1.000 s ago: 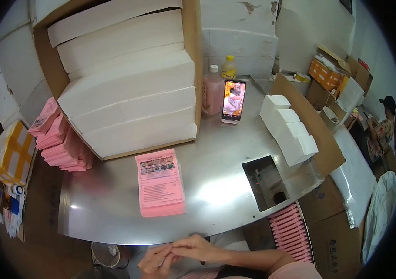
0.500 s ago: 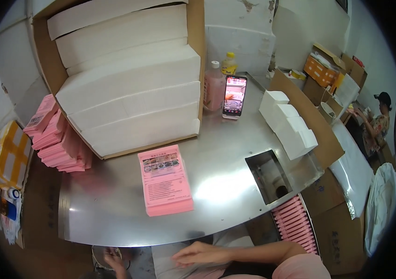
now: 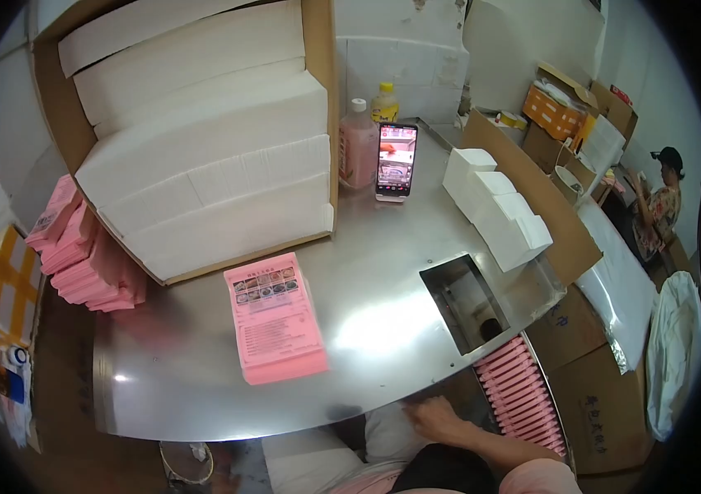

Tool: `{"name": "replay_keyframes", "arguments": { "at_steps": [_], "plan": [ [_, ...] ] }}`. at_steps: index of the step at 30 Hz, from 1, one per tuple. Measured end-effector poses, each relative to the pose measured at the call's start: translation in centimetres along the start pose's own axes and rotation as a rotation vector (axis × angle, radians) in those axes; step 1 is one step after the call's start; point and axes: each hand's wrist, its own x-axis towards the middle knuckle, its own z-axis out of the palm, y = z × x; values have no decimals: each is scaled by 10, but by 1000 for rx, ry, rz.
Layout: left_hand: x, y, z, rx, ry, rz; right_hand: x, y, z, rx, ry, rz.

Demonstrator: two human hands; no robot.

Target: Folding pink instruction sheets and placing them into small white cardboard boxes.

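Right hand (image 3: 437, 417), fingers bent, was near edge of metal table (image 3: 169, 403); could not tell if it held anything. Left hand not seen. Loose, slow fingers seemed best by edge. Pink paper pile (image 3: 276, 319) lay flat on table. Big cardboard box (image 3: 320, 74) held white paper stacks (image 3: 210, 165). Below, pink packs (image 3: 515, 395) stood in row.

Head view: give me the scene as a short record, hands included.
Right hand: off the metal table, past its near edge; grip unclear
Left hand: not clearly visible
Near right hand: row of pink bundles
Table center: pink paper stack, lying flat
Back left: carton holding white paper stacks
Back: lit phone propped up beside a pink bottle
Right: small white stacks near a rectangular opening
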Motion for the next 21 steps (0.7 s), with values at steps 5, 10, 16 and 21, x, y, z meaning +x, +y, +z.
{"name": "replay_keyframes", "arguments": {
  "at_steps": [5, 10, 16, 21],
  "plan": [
    [-96, 73, 89, -730, -972, -129, -9, 119, 80, 265, 190, 197],
    [-76, 96, 40, -674, -921, -124, 2, 144, 117, 581, -445, 581],
    [-28, 145, -21, -612, -880, -86, 7, 169, 174, 1044, -616, 1012],
    [35, 184, -68, -575, -833, -49, 66, 180, 159, 991, -533, 970]
  ]
}}
